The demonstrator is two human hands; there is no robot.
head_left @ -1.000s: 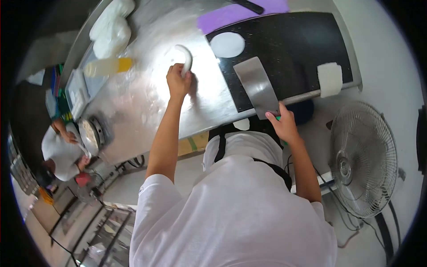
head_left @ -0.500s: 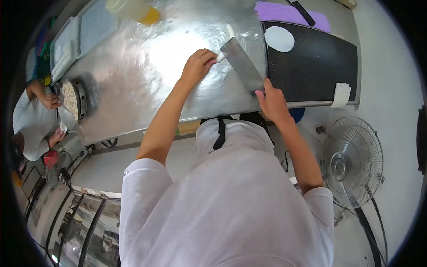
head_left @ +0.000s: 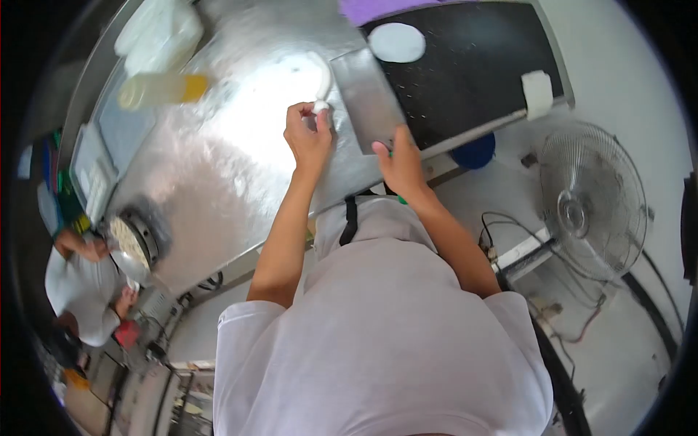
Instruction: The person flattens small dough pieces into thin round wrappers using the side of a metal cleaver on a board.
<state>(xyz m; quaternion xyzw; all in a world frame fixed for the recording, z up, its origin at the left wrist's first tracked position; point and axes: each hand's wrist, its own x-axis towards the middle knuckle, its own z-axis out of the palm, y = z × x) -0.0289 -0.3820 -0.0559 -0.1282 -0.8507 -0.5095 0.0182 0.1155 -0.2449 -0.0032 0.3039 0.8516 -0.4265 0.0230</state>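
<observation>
My left hand (head_left: 308,138) pinches a small piece of white dough (head_left: 320,107) between thumb and fingers, just above the metal table. A curved strip of white dough (head_left: 321,78) lies on the table beyond it. My right hand (head_left: 400,163) grips a cleaver (head_left: 367,94), whose wide blade lies over the table by the edge of a black board (head_left: 472,80); the fingers hide most of its handle. On that board rests a flat white disc (head_left: 396,43), probably rolled dough.
A bottle with yellow liquid (head_left: 163,91), a plastic bag (head_left: 160,33) and a white tray (head_left: 94,174) stand at the left. Another person (head_left: 80,283) works at a round pan (head_left: 134,240). A folded white cloth (head_left: 537,94) hangs at the board's edge; a fan (head_left: 582,203) stands right.
My view has turned, so the surroundings appear shifted. The cleaver's blade now shows broader and sits beside the strip. My left hand now holds a short piece of dough near the strip's end.
</observation>
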